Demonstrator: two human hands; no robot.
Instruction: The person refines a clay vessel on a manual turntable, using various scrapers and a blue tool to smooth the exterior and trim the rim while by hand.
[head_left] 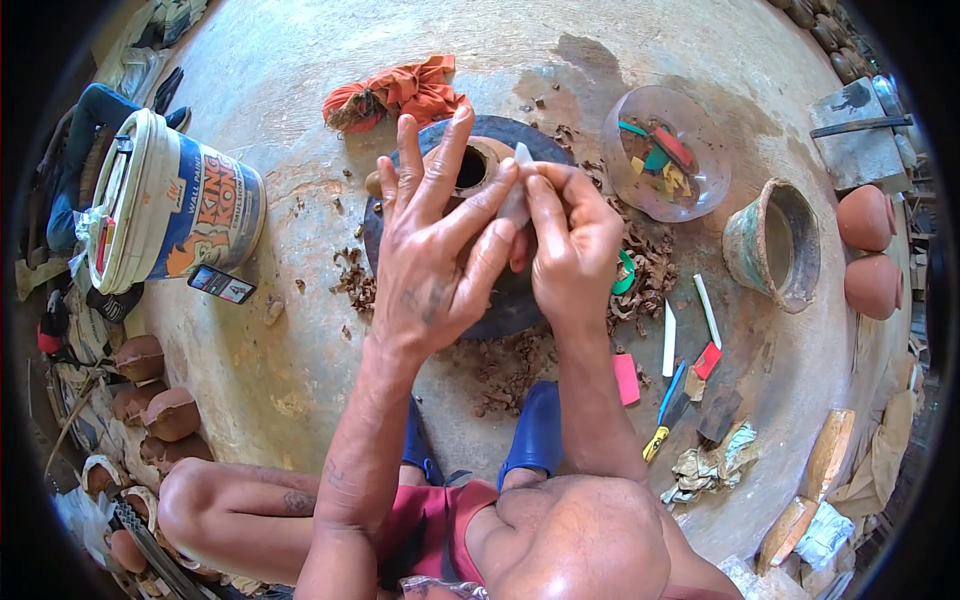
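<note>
My right hand [572, 235] is closed, pinching a small flat pale-grey scraper [521, 155] with a pointed tip. My left hand [430, 235] has its fingers spread; its index finger and thumb reach to the scraper and seem to touch it. Beneath both hands is a brown clay pot [490, 152] with a round dark mouth, mostly hidden by my left hand. It rests on a dark round wheel [510, 318], with brown clay shavings [640, 290] scattered around it.
An orange cloth [410, 90] lies beyond the wheel. Rightward are a clear basin [650, 205] with colored scraps, a crusted bucket [750, 245], and reddish pots [866, 217]. Several tools, including a white strip [669, 340], lie nearer. A paint bucket [215, 205] and phone [221, 283] are left.
</note>
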